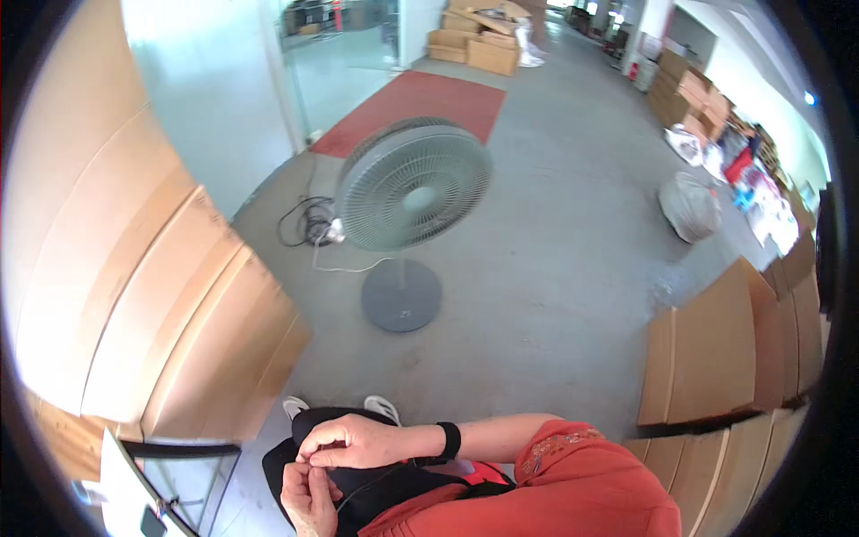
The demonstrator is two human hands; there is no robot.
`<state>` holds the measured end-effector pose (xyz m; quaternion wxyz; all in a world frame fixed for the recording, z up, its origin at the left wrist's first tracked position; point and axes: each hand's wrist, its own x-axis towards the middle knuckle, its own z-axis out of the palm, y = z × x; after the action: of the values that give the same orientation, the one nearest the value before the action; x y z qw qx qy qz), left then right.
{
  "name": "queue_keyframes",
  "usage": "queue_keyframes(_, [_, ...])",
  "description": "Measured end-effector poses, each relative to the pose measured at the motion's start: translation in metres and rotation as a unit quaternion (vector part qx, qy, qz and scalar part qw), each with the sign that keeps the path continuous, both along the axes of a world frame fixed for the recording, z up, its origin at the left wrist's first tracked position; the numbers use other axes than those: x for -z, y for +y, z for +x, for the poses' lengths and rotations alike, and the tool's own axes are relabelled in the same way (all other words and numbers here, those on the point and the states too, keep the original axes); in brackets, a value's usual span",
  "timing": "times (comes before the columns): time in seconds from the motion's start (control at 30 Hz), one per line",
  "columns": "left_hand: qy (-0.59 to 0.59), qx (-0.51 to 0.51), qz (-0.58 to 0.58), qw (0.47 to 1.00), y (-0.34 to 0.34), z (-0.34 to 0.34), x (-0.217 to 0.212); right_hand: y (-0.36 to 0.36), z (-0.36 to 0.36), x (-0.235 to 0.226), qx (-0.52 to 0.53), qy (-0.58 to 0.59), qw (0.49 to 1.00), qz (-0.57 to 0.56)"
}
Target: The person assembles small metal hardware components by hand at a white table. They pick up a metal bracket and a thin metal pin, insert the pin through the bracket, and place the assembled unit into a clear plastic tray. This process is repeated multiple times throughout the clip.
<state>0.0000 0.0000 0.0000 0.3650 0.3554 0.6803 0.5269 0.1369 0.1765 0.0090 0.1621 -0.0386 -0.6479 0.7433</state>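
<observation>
Over my lap, in black trousers [358,501], my two hands meet at the fingertips. My right hand [353,440] comes in from the right, with a black band [451,440] on its wrist, and its thumb and forefinger are pinched together. Just below it, my left hand [309,494] is closed too, its fingers curled and its tips against those of the right. Whatever lies between the fingertips is too small to make out. A thin dark cord [362,488] seems to run across the trousers close by.
A grey standing fan [416,192] stands ahead on its round base [402,295], with a coiled black cable [313,222] beside it. Stacked cardboard boxes rise at left [206,331] and right [716,349]. A red mat [447,94] and a grey sack [691,208] lie farther off.
</observation>
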Motion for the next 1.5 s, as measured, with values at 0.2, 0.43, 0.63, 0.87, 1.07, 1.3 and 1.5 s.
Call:
queue_keyframes(0.2, [0.006, -0.07, -0.018, 0.997, -0.021, 0.024, -0.074, -0.023, -0.033, -0.006, -0.034, 0.037, 0.997, 0.059])
queue_keyframes(0.43, [-0.027, -0.207, 0.039, 0.977, -0.076, 0.009, -0.071, -0.057, -0.099, -0.032, -0.175, -0.009, 0.984, -0.03])
queue_keyframes(0.63, [0.01, -0.349, -0.025, 0.937, -0.155, 0.009, -0.07, -0.103, -0.164, -0.07, -0.363, -0.041, 0.923, -0.119])
queue_keyframes(0.87, [0.101, -0.504, -0.065, 0.855, -0.225, 0.044, -0.067, -0.186, -0.211, -0.077, -0.448, -0.023, 0.89, -0.075])
queue_keyframes(1.07, [0.132, -0.608, -0.099, 0.777, -0.269, 0.094, -0.084, -0.252, -0.225, -0.076, -0.498, -0.017, 0.866, -0.04])
queue_keyframes(1.3, [0.103, -0.668, -0.073, 0.733, -0.31, 0.119, -0.073, -0.319, -0.258, -0.031, -0.444, -0.037, 0.894, 0.046])
queue_keyframes(1.5, [0.084, -0.723, -0.004, 0.685, -0.341, 0.127, -0.081, -0.356, -0.281, -0.002, -0.388, -0.022, 0.909, 0.15])
